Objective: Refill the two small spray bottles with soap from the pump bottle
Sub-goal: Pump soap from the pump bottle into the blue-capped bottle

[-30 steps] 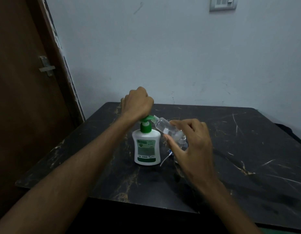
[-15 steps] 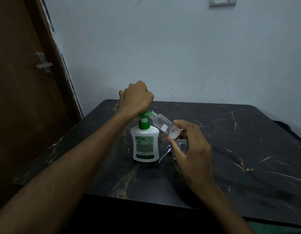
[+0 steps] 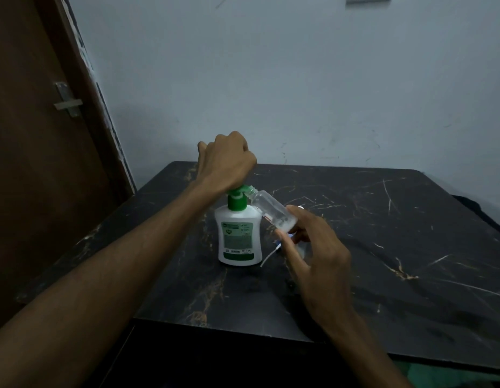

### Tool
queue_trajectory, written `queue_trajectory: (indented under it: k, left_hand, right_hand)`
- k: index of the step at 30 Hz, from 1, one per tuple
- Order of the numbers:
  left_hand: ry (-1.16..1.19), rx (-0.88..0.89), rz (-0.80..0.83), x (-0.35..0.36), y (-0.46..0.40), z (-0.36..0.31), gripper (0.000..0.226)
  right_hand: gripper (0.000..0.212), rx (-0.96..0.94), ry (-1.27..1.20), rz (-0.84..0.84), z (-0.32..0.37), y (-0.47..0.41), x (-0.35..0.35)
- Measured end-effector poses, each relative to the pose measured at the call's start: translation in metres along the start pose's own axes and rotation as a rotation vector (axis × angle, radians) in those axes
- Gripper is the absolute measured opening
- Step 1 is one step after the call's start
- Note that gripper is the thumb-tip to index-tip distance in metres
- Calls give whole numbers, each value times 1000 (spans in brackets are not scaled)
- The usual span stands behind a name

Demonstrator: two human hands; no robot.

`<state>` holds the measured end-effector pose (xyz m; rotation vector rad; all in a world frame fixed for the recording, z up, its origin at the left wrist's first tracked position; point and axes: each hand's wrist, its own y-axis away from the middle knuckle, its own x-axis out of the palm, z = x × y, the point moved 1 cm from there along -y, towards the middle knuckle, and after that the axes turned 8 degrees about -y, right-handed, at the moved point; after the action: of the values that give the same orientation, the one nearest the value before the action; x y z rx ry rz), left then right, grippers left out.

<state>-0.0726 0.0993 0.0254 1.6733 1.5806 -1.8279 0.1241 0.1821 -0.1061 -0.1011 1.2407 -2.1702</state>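
A white pump bottle [image 3: 239,236] with a green pump head stands upright on the black marble table [image 3: 383,247]. My left hand [image 3: 226,163] is curled over the pump head and covers most of it. My right hand [image 3: 316,247] pinches the base of a small clear spray bottle [image 3: 272,210], uncapped and tilted, its open mouth against the green nozzle. A little white soap lies in its lower end. Behind my right hand, a second small clear bottle [image 3: 300,249] is mostly hidden. A spray cap with a white dip tube [image 3: 269,254] lies beside the pump bottle.
A brown door [image 3: 33,135] with a metal latch [image 3: 66,100] stands at the left, close to the table's left edge. A pale wall rises right behind the table. The table's front edge runs just below my arms.
The pump head has risen between the earlier frames and now, under my left fist. My right hand has slid down to the base of the small bottle, and more of the bottle shows.
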Motion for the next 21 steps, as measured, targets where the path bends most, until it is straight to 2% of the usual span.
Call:
queue_trajectory:
  k: [10, 21]
  left_hand:
    - [-28, 58, -19, -5, 2, -6, 21]
    - [-40, 117, 7, -16, 5, -14, 31]
  right_hand:
    - [39, -1, -43, -37, 0, -1, 2]
    - [37, -4, -8, -43, 0, 0, -1]
